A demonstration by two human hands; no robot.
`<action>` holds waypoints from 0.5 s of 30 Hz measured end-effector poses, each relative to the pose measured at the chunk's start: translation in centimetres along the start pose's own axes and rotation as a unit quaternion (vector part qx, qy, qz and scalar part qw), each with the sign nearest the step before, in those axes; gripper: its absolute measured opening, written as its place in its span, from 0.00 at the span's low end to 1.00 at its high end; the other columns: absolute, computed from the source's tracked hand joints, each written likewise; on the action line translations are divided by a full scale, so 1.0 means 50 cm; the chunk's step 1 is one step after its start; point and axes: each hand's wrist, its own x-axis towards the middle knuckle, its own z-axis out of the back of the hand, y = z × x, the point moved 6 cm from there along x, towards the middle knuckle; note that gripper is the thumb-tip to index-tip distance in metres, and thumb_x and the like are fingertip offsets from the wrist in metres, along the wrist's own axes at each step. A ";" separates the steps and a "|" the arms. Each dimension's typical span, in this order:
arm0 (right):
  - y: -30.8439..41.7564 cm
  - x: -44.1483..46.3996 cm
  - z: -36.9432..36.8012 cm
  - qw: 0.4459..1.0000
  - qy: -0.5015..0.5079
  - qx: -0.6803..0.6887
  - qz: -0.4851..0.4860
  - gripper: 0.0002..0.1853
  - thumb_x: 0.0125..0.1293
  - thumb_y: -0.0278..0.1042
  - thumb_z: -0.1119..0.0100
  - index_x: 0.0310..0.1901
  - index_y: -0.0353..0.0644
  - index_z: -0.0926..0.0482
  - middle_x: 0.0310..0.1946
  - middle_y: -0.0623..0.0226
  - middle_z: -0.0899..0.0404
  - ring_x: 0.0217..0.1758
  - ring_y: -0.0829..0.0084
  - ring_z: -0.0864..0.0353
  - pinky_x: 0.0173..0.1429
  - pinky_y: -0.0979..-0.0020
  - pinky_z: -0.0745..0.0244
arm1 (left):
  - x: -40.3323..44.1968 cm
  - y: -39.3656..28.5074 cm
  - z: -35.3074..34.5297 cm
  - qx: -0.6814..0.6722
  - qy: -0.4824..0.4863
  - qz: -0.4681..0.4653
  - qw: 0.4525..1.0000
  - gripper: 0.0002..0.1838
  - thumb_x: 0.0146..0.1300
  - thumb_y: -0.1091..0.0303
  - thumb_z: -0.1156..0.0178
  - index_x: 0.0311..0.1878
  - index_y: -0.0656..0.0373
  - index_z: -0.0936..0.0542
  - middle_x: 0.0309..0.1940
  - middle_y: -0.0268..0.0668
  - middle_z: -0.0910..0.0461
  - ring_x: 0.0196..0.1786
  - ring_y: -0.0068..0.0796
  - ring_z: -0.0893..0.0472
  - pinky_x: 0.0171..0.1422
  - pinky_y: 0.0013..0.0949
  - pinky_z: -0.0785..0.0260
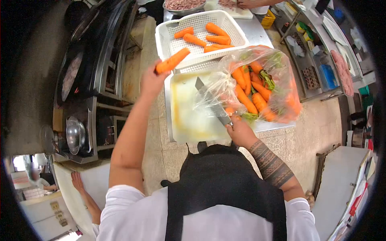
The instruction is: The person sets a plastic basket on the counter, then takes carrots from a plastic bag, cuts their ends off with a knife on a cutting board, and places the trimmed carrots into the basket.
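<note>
My left hand is closed around the lower end of a carrot, held up at the near left corner of a white perforated basket. Several carrots lie inside that basket. In my right hand is the handle of a kitchen knife; its blade points up and left over a white cutting board with yellowish stains. Part of the blade is behind or beside a clear plastic bag, which bulges open with several carrots, some with green tops.
A metal bowl of chopped meat stands at the table's far end, near another person's hand and a second board. Stove equipment lines the left; shelves stand right. Another person's hand rests on a surface at lower left.
</note>
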 end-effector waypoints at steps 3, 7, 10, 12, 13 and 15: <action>0.011 -0.006 0.007 0.998 0.038 -0.005 -0.045 0.19 0.75 0.43 0.46 0.55 0.34 0.25 0.40 0.40 0.15 0.45 0.38 0.15 0.52 0.42 0.20 | 0.091 -0.109 -0.047 -0.205 -0.091 -0.129 0.966 0.24 0.63 0.71 0.24 0.62 0.60 0.18 0.49 0.38 0.13 0.54 0.31 0.14 0.60 0.33 0.22; 0.013 -0.011 0.008 0.999 0.028 0.012 -0.045 0.19 0.75 0.43 0.47 0.54 0.33 0.24 0.40 0.40 0.15 0.45 0.39 0.14 0.52 0.42 0.20 | 0.031 -0.267 -0.173 -0.145 -0.034 -0.208 0.967 0.13 0.64 0.74 0.26 0.50 0.59 0.16 0.44 0.34 0.15 0.50 0.26 0.15 0.56 0.32 0.22; 0.001 -0.011 -0.004 0.999 0.023 0.012 -0.037 0.19 0.74 0.42 0.47 0.54 0.34 0.24 0.39 0.41 0.14 0.44 0.41 0.13 0.51 0.42 0.20 | -0.064 -0.291 -0.360 -0.186 0.159 -0.243 0.939 0.02 0.67 0.73 0.31 0.39 0.59 0.14 0.42 0.37 0.15 0.46 0.34 0.15 0.54 0.38 0.22; -0.011 -0.009 -0.013 0.999 0.024 0.007 -0.030 0.19 0.74 0.42 0.47 0.54 0.34 0.24 0.39 0.42 0.14 0.44 0.41 0.13 0.50 0.42 0.19 | -0.124 -0.337 -0.439 0.011 0.290 -0.286 0.913 0.06 0.69 0.69 0.35 0.42 0.60 0.12 0.45 0.42 0.13 0.51 0.41 0.15 0.58 0.42 0.23; -0.013 -0.008 -0.018 0.999 0.027 0.006 -0.027 0.19 0.74 0.42 0.47 0.55 0.34 0.25 0.39 0.42 0.14 0.44 0.41 0.13 0.50 0.43 0.19 | -0.151 -0.328 -0.491 0.122 0.331 -0.372 0.859 0.09 0.69 0.69 0.38 0.44 0.60 0.12 0.45 0.44 0.12 0.52 0.44 0.14 0.59 0.42 0.24; -0.010 -0.007 -0.020 0.999 0.034 0.003 -0.018 0.19 0.74 0.41 0.47 0.56 0.34 0.25 0.39 0.42 0.14 0.44 0.41 0.13 0.50 0.44 0.19 | -0.179 -0.284 -0.574 0.255 0.367 -0.382 0.809 0.10 0.69 0.68 0.39 0.45 0.59 0.11 0.45 0.43 0.12 0.52 0.47 0.14 0.60 0.45 0.24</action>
